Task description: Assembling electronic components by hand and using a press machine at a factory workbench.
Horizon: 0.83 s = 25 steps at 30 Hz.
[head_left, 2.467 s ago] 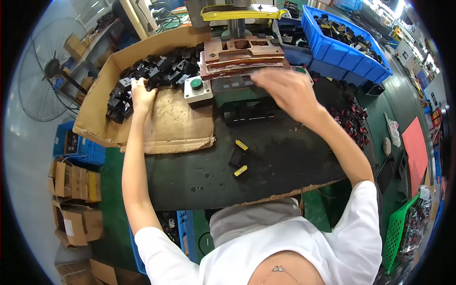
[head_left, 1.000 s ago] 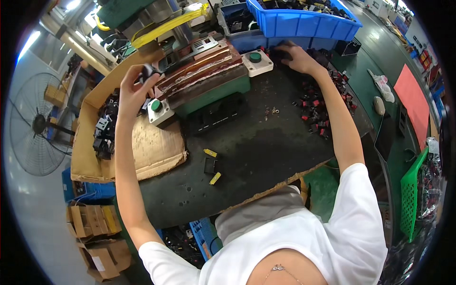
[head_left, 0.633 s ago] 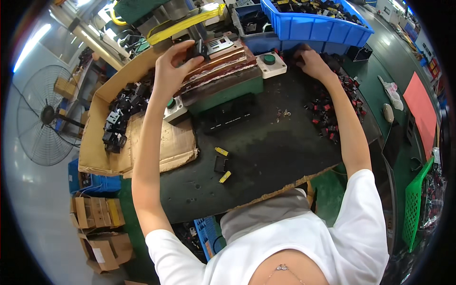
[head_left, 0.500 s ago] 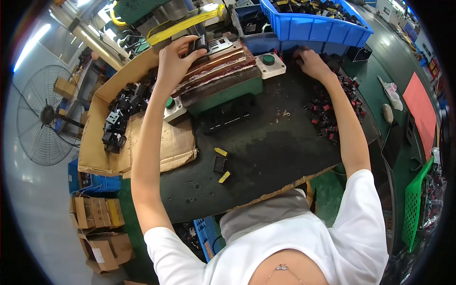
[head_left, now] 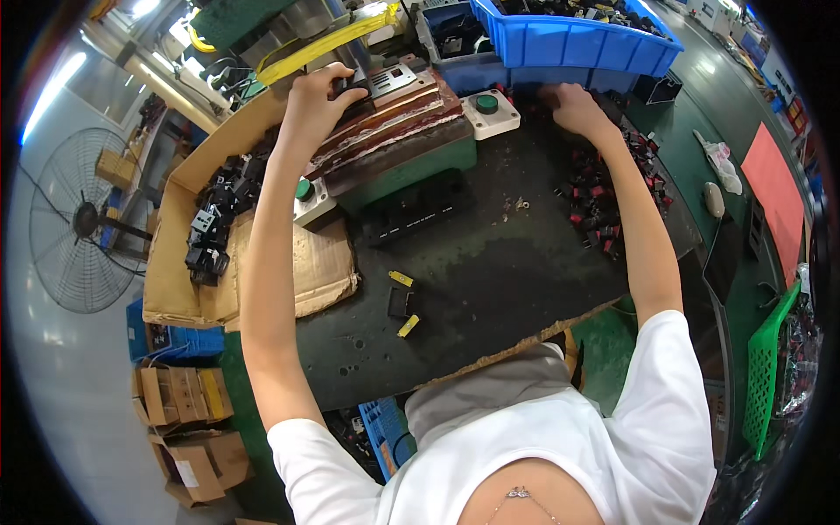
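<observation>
My left hand (head_left: 317, 98) pinches a small black plastic part (head_left: 352, 86) at the left end of the metal plate on the press fixture (head_left: 394, 118). Its fingers partly cover that part. Far right of the fixture, my right hand (head_left: 576, 110) has its fingers curled at the upper edge of a pile of small black-and-red parts (head_left: 604, 206). Shadow hides those fingertips, and what they hold cannot be made out. One green push button (head_left: 487, 104) in a white box stands right of the fixture, another green button (head_left: 304, 190) at its front left.
A blue bin (head_left: 577, 44) of parts stands at the back. On the left, a cut-open cardboard box (head_left: 188, 289) holds black pieces. A long black bar (head_left: 416, 210) lies before the fixture. Two yellow pieces (head_left: 408, 325) and a black block (head_left: 400, 302) lie nearer me.
My left hand has shifted slightly left and tilted the black part down against the fixture's left end. My right hand stays at the pile, its fingers moved a little.
</observation>
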Tool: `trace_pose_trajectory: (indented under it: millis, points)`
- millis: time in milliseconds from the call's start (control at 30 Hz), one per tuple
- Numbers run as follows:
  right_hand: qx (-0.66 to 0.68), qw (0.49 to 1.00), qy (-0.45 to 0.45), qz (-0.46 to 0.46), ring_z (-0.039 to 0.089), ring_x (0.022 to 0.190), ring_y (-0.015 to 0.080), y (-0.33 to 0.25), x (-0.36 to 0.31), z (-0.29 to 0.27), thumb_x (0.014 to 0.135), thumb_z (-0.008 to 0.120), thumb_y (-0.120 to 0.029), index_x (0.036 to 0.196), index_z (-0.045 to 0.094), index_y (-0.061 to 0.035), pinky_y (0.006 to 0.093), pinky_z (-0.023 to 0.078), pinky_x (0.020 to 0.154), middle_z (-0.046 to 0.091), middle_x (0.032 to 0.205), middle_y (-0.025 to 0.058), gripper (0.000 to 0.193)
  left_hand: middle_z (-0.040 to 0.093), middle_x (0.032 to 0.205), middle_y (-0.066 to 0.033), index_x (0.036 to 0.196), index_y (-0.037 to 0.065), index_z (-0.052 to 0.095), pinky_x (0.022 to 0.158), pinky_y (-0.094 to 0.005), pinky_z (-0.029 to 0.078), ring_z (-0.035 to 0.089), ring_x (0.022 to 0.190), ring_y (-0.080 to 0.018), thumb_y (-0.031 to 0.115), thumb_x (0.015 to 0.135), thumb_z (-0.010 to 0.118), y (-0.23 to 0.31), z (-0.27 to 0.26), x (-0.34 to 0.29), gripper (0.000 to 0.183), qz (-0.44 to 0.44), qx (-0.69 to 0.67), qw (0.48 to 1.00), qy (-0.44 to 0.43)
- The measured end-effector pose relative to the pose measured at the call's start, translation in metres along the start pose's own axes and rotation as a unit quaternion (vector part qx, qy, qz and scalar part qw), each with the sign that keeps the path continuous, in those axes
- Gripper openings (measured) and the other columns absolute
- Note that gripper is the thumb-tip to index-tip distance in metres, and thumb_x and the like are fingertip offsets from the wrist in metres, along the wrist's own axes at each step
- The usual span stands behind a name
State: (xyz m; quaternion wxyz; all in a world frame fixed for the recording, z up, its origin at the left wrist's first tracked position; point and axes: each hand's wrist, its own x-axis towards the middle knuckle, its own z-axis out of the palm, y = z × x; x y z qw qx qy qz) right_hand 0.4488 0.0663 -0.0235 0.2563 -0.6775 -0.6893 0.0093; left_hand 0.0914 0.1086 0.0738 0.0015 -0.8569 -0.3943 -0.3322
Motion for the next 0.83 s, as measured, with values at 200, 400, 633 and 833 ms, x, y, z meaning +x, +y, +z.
trace_pose_trajectory:
  millis: [200,400,633,833]
  points:
    - [0.037,0.994,-0.101,-0.018,0.06,0.094,0.0314,0.0,-0.001,-0.014,0.064,0.043,0.007,0.106,0.06,0.0018,0.0347,0.046,0.085,0.063,0.097,0.0207,0.045,0.064,0.088,-0.0166,0.098,0.001,0.061,0.074,-0.0308,0.047,0.062,0.081,-0.0237,0.016,0.076,0.066,-0.003,0.003,-0.003,0.027,0.035,0.028,0.999,-0.002]
    - [0.03,0.994,-0.1,-0.018,0.06,0.094,0.0296,0.005,-0.001,-0.016,0.065,0.047,0.006,0.106,0.06,0.0021,0.034,0.047,0.085,0.062,0.099,0.02,0.043,0.063,0.099,-0.0154,0.104,0.003,0.061,0.082,-0.0315,0.046,0.06,0.092,-0.0247,0.011,0.076,0.066,-0.011,-0.006,-0.002,0.029,0.021,-0.105,0.992,-0.066]
    - [0.002,0.996,-0.079,-0.032,0.061,0.088,0.0308,-0.003,-0.004,-0.009,0.066,0.06,-0.002,0.1,0.063,-0.0039,0.0358,0.048,0.081,0.064,0.094,0.0174,0.035,0.059,0.113,-0.0108,0.109,0.005,0.061,0.092,-0.033,0.041,0.054,0.106,-0.0235,0.014,0.081,0.063,-0.012,-0.007,-0.005,0.03,0.054,-0.007,0.994,-0.091]
    - [-0.011,0.992,-0.125,0.005,0.06,0.091,0.0287,-0.003,-0.002,-0.011,0.065,0.066,-0.009,0.097,0.064,-0.0052,0.0353,0.048,0.079,0.063,0.095,0.0176,0.032,0.055,0.119,-0.0151,0.112,0.006,0.06,0.102,-0.0364,0.029,0.049,0.114,-0.0251,0.029,0.083,0.06,-0.008,-0.004,-0.017,0.037,0.054,0.048,0.995,-0.066]
